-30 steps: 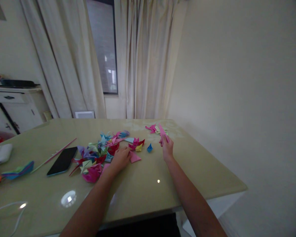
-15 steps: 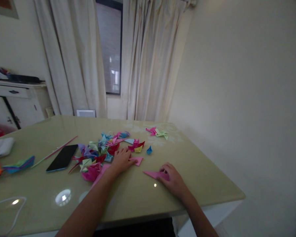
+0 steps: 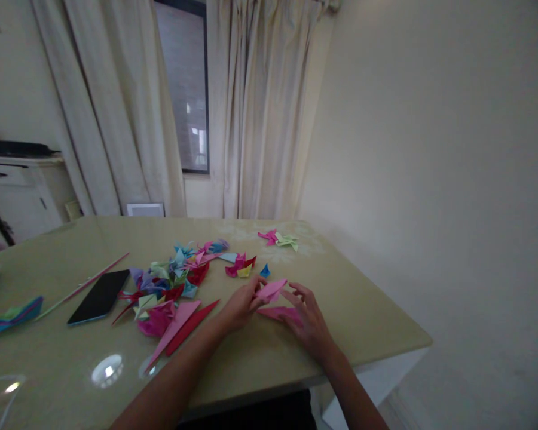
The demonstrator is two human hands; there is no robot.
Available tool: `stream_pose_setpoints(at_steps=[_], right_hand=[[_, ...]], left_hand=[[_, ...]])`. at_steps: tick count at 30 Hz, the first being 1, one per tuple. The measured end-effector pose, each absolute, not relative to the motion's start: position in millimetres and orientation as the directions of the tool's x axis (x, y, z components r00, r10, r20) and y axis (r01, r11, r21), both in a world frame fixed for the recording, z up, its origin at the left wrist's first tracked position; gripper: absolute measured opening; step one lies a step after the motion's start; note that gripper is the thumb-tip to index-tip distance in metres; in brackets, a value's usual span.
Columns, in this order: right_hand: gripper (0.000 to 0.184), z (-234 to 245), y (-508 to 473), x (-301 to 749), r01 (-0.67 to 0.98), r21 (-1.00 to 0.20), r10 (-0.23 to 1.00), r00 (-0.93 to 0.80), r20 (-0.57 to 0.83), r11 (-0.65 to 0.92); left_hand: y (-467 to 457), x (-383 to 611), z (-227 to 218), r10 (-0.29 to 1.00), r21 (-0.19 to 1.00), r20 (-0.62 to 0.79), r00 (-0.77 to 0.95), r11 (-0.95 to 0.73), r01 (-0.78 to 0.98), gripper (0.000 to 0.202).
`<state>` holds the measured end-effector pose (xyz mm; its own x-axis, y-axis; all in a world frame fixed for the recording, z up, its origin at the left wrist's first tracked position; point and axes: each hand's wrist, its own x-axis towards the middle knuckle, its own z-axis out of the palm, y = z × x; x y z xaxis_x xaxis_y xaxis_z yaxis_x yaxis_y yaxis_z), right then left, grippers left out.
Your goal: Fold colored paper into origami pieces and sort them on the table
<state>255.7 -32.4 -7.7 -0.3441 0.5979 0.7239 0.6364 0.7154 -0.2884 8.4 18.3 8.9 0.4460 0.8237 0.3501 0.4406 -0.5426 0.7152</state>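
My left hand (image 3: 242, 304) pinches a light pink folded paper (image 3: 272, 289), raised a little over the table. Close beside it, my right hand (image 3: 309, 319) has its thumb and palm on a darker pink pointed folded paper (image 3: 272, 312), part of which the hand covers. The index finger of that hand is bent near the tip of the light pink piece; whether they touch I cannot tell. Left of my left forearm lie a long pink folded paper (image 3: 174, 328) and a red one (image 3: 192, 327), both pointed.
A pile of colourful origami (image 3: 161, 286) lies left of centre, a phone (image 3: 99, 297) beyond it. Further off are a small blue folded paper (image 3: 265, 270), a yellow one (image 3: 244, 271) and a green paper star (image 3: 287, 240). A wall (image 3: 407, 179) rises at the right.
My left hand has lifted the light pink folded paper off the table and brought it right, up to my right hand. The view has turned slightly right, and the red pointed paper now shows.
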Motion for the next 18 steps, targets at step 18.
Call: stream_pose_setpoints(at_steps=[18], right_hand=[[0.019, 2.2, -28.4, 259.4, 0.501, -0.732, 0.848, -0.005, 0.531, 0.461]], left_hand=[[10.4, 14.1, 3.2, 0.749, 0.586, 0.316, 0.583, -0.637, 0.5, 0.029]])
